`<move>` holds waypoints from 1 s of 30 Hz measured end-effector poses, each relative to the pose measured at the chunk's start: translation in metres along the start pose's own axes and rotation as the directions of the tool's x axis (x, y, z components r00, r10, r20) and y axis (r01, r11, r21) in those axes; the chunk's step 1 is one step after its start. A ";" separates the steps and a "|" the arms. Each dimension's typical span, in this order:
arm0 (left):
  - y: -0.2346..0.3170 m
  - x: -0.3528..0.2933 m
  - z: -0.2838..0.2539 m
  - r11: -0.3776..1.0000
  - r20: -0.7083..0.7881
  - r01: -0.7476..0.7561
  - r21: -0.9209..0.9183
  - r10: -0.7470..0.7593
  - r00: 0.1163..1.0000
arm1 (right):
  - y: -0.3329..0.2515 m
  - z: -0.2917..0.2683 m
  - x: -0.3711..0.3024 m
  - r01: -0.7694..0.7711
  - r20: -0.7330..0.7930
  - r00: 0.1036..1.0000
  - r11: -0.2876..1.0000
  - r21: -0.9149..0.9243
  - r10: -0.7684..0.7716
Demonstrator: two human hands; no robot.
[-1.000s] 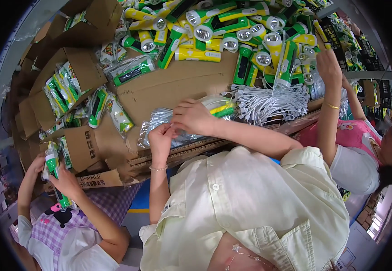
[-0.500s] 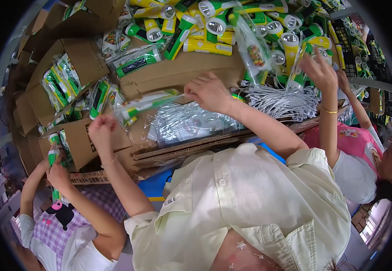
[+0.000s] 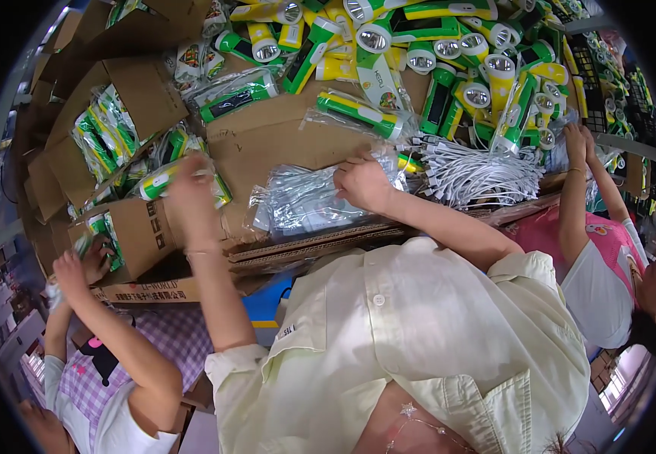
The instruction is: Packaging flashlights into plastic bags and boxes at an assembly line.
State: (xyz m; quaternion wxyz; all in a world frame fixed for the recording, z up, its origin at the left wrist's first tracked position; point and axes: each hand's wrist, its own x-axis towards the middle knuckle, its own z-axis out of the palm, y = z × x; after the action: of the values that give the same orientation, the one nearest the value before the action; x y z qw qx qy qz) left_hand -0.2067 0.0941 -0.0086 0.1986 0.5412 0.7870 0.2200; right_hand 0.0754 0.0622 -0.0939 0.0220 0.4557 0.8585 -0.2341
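Observation:
My left hand (image 3: 192, 185) is smeared by motion, so its fingers cannot be made out. Just to its left, a green and yellow flashlight (image 3: 155, 182) in a clear bag lies by the open cardboard box (image 3: 135, 231). My right hand (image 3: 363, 184) is over the stack of clear plastic bags (image 3: 301, 200), its fingers curled and pinching at the bag film. Beyond it, a bagged green and yellow flashlight (image 3: 362, 113) rests on the cardboard (image 3: 267, 132). White cables (image 3: 479, 174) lie bundled to the right of my right hand.
Loose flashlights (image 3: 449, 49) are heaped at the far side. Bagged ones (image 3: 105, 132) fill a carton at the left. A co-worker's hands (image 3: 82, 265) are at the lower left; another co-worker's hands (image 3: 578, 144) are at the right, by the heap.
The bagged flashlight between my hands is now beside my left hand at the box. My right hand moved down onto the bags. Another bagged flashlight now lies on the cardboard ahead.

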 end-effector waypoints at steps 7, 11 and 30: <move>0.046 -0.081 0.087 0.898 0.583 -0.391 -0.203 0.431 0.689 | 0.000 -0.016 -0.015 0.127 -0.209 0.975 0.959 0.254 -0.074; 0.057 -0.085 0.081 0.863 0.492 -0.431 -0.264 0.505 0.709 | 0.005 -0.026 -0.025 0.162 -0.324 0.946 0.889 0.429 -0.016; 0.047 -0.115 0.036 0.838 0.236 -0.517 -0.172 0.545 0.805 | -0.007 -0.062 -0.052 0.325 -0.412 0.893 0.890 0.319 -0.179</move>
State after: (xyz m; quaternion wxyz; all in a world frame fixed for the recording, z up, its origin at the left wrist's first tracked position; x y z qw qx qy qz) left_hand -0.1127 0.0054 -0.0033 0.2630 0.7543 0.5566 0.2280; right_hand 0.1107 0.0451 -0.0232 -0.2606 0.3697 0.8378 -0.3058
